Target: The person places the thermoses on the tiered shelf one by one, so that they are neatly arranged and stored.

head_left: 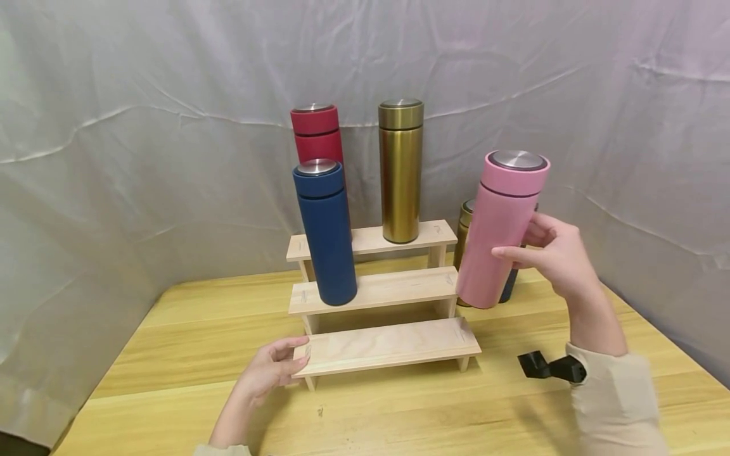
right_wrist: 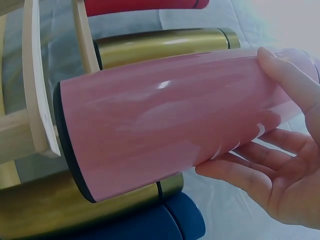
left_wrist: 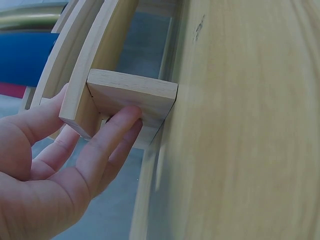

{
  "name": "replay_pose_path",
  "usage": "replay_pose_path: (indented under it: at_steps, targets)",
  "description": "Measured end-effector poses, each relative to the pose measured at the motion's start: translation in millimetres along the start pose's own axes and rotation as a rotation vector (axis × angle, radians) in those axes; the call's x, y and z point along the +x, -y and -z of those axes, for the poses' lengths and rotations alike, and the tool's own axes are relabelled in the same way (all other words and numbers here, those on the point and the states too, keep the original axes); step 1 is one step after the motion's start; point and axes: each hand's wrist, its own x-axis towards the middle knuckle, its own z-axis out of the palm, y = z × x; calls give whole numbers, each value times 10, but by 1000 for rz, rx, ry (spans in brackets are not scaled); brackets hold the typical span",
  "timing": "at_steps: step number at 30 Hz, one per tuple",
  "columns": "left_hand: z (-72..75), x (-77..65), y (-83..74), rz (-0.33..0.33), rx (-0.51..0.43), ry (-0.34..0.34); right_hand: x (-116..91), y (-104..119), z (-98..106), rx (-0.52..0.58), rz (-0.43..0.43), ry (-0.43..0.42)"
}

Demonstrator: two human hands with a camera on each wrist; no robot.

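Pale wood three-step stand (head_left: 388, 347) on the table (head_left: 171, 367); left hand (head_left: 270, 367) has the near left end of the bottom step, fingers part curled, pinching it. Good brace: a bump could make it skate.

Right hand (head_left: 556, 253) is half open around the pink bottle (head_left: 502, 215), thumb one side, fingers the other. Bottle's just off the stand's right end, looks lifted, top leaning right. Can't tell if its base touches the middle step. Grip's toward the cap, so the base could swing; I'd go slow, clear the edges, square it upright before any set-down.

Blue bottle (head_left: 325, 247) upright, middle step left. Behind the pink: short-showing gold one (head_left: 461, 244) and a dark blue one (right_wrist: 185, 212). Top step: red bottle (head_left: 316, 142) left, tall gold bottle (head_left: 401, 183) right. Grey cloth (head_left: 217, 63) behind.
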Motion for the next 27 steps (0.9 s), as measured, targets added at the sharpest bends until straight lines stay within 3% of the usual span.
replay_pose_path:
  at_steps: [11, 18, 27]
  targets:
    - [2, -5, -6, -3, 0, 1, 72, 47, -269, -42, 7, -16]
    - [3, -2, -5, 0, -3, 3, 114, 51, -401, -13, -17, -22]
    - [6, 5, -4, 3, -5, 6, 168, 77, -605, 5, 18, -18]
